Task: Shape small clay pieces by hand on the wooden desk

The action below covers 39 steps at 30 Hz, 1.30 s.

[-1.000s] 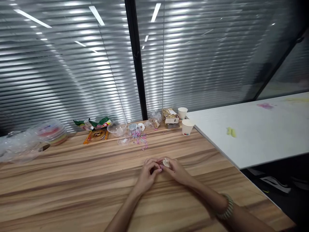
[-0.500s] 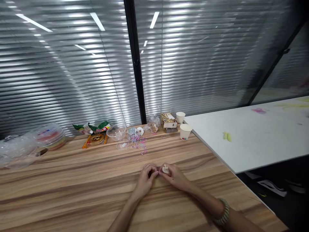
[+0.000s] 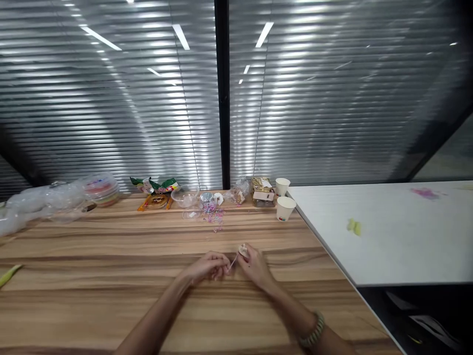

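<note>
My right hand is closed around a small cream-coloured lump, whose kind I cannot make out; it pokes out above the fingers. A thin, pale pinkish band stretches from this lump down to the fingertips of my left hand. Those left fingers are pinched on the band's end, beside the right hand. Both hands are just above the wooden table. Beyond them lie several small pink and purple loops, resembling rubber bands, near a silver-lidded tub.
Two paper cups stand by a gold box at the back. Left of these are a clear bowl, green snack packets and stacked lids. A white table adjoins at right.
My hands have drawn apart, the left one moving left, and the thin band now shows stretched between them. The view has turned, bringing a yellow-green object in at the left edge.
</note>
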Tool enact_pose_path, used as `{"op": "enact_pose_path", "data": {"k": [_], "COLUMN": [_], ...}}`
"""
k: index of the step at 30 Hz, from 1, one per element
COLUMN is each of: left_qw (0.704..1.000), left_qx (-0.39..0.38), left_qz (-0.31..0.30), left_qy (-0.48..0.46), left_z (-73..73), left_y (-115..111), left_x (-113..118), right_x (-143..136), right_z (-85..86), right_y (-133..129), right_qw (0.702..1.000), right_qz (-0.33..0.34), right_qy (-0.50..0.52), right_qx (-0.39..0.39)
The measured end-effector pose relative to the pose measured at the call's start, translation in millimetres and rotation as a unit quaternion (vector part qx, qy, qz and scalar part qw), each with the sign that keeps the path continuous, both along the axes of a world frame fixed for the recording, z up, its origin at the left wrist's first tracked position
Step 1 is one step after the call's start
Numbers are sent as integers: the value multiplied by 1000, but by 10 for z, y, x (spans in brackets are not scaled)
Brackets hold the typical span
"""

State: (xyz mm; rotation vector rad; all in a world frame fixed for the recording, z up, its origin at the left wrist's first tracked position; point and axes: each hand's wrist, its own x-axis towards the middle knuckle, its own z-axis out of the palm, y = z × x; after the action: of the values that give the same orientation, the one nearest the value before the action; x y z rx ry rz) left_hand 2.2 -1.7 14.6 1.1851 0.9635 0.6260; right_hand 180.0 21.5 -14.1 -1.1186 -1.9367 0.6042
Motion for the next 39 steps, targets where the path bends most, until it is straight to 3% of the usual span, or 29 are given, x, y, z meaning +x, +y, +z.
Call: {"op": "enact_pose_path", "data": {"k": [5, 10, 14, 18, 24, 31, 39], "left_qw": [993, 990, 993, 975, 948, 951, 931], "left_qx": [29, 53, 73, 142, 228, 259, 308], "left_qz": [-56, -48, 43, 167, 217, 155, 144], "left_qy": [98, 125, 81, 31, 51, 66, 130], "left_z": [52, 18, -81, -131, -171, -182, -184], "left_y": [-18, -45, -24, 16, 48, 34, -2], "left_x": [-12, -120, -114, 16, 65, 106, 160], "right_x": [-39, -110, -57, 42, 42, 124, 98], "right_z": [41, 113, 138, 157, 150, 124, 153], "right_y": [-103, -191, -150, -84, -91, -35, -131], "right_qw": [999, 997, 994, 990, 984, 964, 973], "right_qz": [49, 48, 74, 128, 173, 216, 220], "right_qy": [15, 34, 10, 24, 2, -3, -51], "right_qx": [3, -52, -78, -48, -45, -154, -52]}}
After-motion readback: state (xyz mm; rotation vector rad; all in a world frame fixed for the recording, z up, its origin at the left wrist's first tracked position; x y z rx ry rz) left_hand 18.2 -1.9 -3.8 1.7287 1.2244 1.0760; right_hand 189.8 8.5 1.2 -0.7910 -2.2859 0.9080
